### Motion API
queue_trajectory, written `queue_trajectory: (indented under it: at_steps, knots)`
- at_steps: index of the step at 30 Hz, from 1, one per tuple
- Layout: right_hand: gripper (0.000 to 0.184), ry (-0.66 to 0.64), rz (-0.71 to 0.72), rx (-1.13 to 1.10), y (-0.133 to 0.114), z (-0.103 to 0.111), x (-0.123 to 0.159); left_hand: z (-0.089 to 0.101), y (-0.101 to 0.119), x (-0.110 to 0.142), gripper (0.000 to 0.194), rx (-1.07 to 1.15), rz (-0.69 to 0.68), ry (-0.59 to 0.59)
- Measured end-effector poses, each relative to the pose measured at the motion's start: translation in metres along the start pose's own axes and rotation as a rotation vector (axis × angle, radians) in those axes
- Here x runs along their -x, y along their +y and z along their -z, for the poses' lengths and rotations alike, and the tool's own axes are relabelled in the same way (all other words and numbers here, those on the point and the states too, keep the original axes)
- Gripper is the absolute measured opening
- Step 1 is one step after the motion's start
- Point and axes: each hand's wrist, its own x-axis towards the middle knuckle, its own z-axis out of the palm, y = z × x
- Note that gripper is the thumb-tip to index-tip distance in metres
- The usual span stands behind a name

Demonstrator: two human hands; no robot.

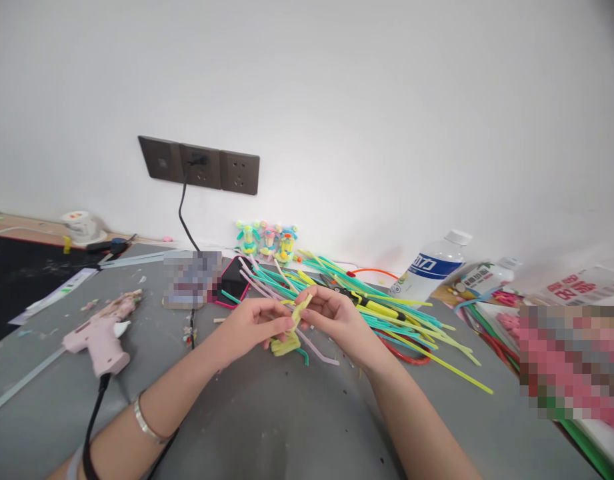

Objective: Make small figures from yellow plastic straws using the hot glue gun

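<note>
Both my hands meet over the grey table and pinch a yellow pipe-cleaner piece. My left hand has its fingers closed on the lower left part, and my right hand grips the upper end. The piece hangs down into a coiled yellow bundle below the fingers. Just behind the hands lies a pile of teal and yellow pipe cleaners.
A pink glue gun with a black cord lies at the left. A phone, small pipe-cleaner figures by the wall, pliers with yellow handles, two bottles and a wall socket strip surround the work.
</note>
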Motion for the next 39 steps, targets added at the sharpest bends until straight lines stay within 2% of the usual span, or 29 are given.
queue_trajectory:
  at_steps: [3,9,15,20,26,32,39]
  knots:
    - [0.026,0.029,-0.010,0.028,0.002,-0.002,-0.001,0.001,-0.004,-0.002,0.026,0.019,0.001,0.068]
    - [0.028,0.050,-0.020,0.035,0.003,-0.006,-0.002,0.001,-0.004,-0.002,0.025,0.067,0.032,0.094]
    - [0.028,0.099,0.091,0.042,0.007,-0.008,-0.003,0.000,-0.003,-0.001,0.031,0.158,0.109,0.122]
    - [0.020,0.067,0.134,0.170,0.004,-0.011,0.002,0.001,-0.004,0.000,0.045,0.291,0.178,0.071]
    - [0.014,0.043,0.241,0.417,-0.002,-0.012,0.007,0.000,-0.003,0.001,0.031,0.402,0.222,-0.029]
    - [0.012,0.044,0.320,0.423,-0.006,-0.013,0.007,-0.002,-0.003,0.001,0.030,0.510,0.247,-0.031]
    - [0.010,0.057,0.373,0.372,-0.005,-0.012,0.005,-0.002,-0.003,-0.002,0.034,0.572,0.176,-0.002]
